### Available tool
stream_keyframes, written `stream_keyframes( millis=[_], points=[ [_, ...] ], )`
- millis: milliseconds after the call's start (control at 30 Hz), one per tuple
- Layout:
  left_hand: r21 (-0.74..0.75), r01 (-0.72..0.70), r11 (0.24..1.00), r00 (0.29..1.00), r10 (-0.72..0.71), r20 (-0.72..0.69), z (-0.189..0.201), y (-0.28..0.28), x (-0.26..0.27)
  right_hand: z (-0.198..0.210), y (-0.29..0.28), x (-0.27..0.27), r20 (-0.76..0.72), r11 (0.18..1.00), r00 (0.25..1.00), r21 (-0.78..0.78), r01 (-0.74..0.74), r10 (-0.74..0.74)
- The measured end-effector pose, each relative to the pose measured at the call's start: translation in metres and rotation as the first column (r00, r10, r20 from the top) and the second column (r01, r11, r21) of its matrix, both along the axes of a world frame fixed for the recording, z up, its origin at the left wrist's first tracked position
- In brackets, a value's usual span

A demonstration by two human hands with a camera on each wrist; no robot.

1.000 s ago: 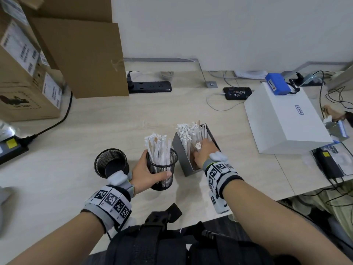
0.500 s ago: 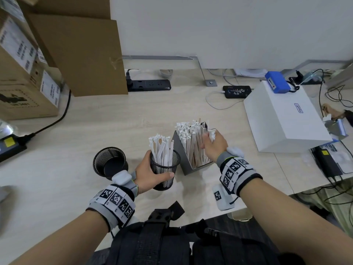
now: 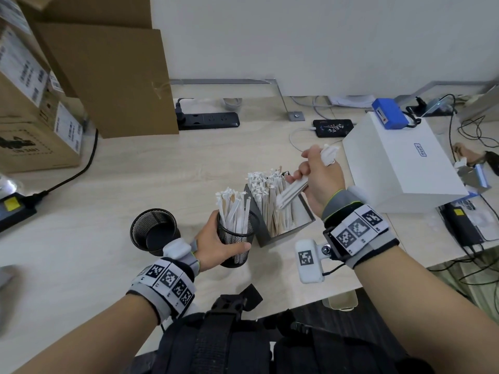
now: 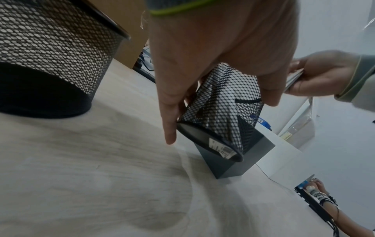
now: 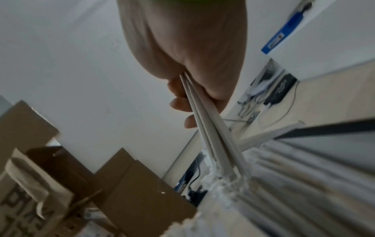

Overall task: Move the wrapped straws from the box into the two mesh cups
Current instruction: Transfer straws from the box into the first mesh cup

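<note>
A grey box (image 3: 283, 233) at the table's middle holds many wrapped straws (image 3: 266, 201). My right hand (image 3: 318, 179) is raised above the box and grips a small bunch of wrapped straws (image 3: 293, 191), seen close up as a bunch of straws (image 5: 211, 144) in the right wrist view. My left hand (image 3: 218, 244) holds a black mesh cup (image 3: 236, 238) tilted just left of the box, with several straws standing in it; the left wrist view shows this mesh cup (image 4: 221, 115) lifted at an angle. A second mesh cup (image 3: 154, 230) stands empty at the left.
A white box (image 3: 399, 163) with a blue device on it sits right of my right hand. Cardboard boxes (image 3: 40, 103) fill the back left. A power strip (image 3: 210, 120), a phone (image 3: 333, 128) and cables lie along the wall.
My right hand has risen out of the box, pulling a bunch of straws up and to the right. The left hand keeps holding the cup.
</note>
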State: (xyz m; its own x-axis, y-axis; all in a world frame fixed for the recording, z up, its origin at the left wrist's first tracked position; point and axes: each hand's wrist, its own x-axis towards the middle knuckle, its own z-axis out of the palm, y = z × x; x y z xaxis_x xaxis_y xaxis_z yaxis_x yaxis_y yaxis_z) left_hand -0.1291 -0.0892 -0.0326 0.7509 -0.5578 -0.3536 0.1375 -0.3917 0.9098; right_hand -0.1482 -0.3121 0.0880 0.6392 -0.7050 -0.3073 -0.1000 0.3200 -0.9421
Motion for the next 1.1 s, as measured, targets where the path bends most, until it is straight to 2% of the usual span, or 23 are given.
stream_keyframes(
  millis=[67,167,200,233,300,333,400,500,567,600,633,733,800,867,933,1100],
  points=[
    [-0.004,0.022,1.000,1.000,-0.022,-0.004,0.002,-0.003,-0.001,0.007,0.013,0.002,0.086,0.992,0.996,0.121,-0.034,0.024],
    [-0.021,0.037,0.999,0.999,-0.037,0.004,0.007,-0.009,-0.001,0.006,0.035,0.002,0.063,0.974,0.990,0.183,-0.137,0.127],
    [-0.034,0.038,0.999,0.999,-0.037,0.005,0.009,-0.011,-0.002,0.000,0.042,0.000,0.021,0.976,0.984,0.124,-0.178,0.177],
    [-0.051,0.036,0.998,0.999,-0.036,-0.001,0.011,-0.012,-0.001,-0.008,0.048,-0.001,-0.061,0.976,0.974,-0.006,-0.218,0.217],
    [-0.081,0.033,0.996,0.999,-0.034,-0.014,0.014,-0.012,0.000,-0.021,0.053,-0.004,-0.239,0.896,0.946,-0.333,-0.294,0.221],
    [-0.086,0.032,0.996,0.999,-0.033,-0.010,0.016,-0.012,0.001,-0.025,0.054,-0.005,-0.260,0.859,0.943,-0.413,-0.302,0.207],
    [-0.092,0.021,0.995,1.000,-0.021,0.006,0.017,-0.010,0.003,-0.027,0.054,-0.006,-0.208,0.836,0.958,-0.473,-0.277,0.199],
    [-0.105,0.005,0.994,1.000,-0.004,0.012,0.016,-0.008,0.004,-0.027,0.059,-0.008,-0.183,0.843,0.945,-0.429,-0.324,0.271],
    [-0.098,0.002,0.995,1.000,-0.001,0.015,0.016,-0.008,0.005,-0.027,0.064,-0.009,-0.208,0.802,0.913,-0.437,-0.408,0.351],
    [-0.099,-0.002,0.995,1.000,0.004,0.016,0.015,-0.007,0.005,-0.027,0.064,-0.008,-0.196,0.795,0.915,-0.453,-0.404,0.353],
    [-0.100,-0.009,0.995,1.000,0.011,0.018,0.015,-0.006,0.005,-0.026,0.060,-0.007,-0.158,0.808,0.931,-0.464,-0.363,0.328],
    [-0.102,-0.030,0.994,0.999,0.034,0.039,0.016,-0.003,0.008,-0.021,0.043,-0.002,-0.099,0.875,0.986,-0.456,-0.162,0.131],
    [-0.115,-0.045,0.992,0.997,0.051,0.050,0.016,-0.002,0.008,-0.025,0.040,-0.002,-0.159,0.901,0.977,-0.387,-0.195,0.143],
    [-0.131,-0.045,0.990,0.997,0.054,0.064,0.018,-0.003,0.008,-0.033,0.045,-0.004,-0.277,0.889,0.933,-0.330,-0.318,0.230],
    [-0.146,-0.025,0.989,0.997,0.036,0.075,0.020,-0.005,0.008,-0.039,0.050,-0.002,-0.358,0.881,0.897,-0.293,-0.371,0.259],
    [-0.148,0.008,0.989,0.998,0.001,0.066,0.022,-0.011,0.010,-0.041,0.042,0.008,-0.478,0.824,0.868,-0.433,-0.366,0.134]
  ],
)
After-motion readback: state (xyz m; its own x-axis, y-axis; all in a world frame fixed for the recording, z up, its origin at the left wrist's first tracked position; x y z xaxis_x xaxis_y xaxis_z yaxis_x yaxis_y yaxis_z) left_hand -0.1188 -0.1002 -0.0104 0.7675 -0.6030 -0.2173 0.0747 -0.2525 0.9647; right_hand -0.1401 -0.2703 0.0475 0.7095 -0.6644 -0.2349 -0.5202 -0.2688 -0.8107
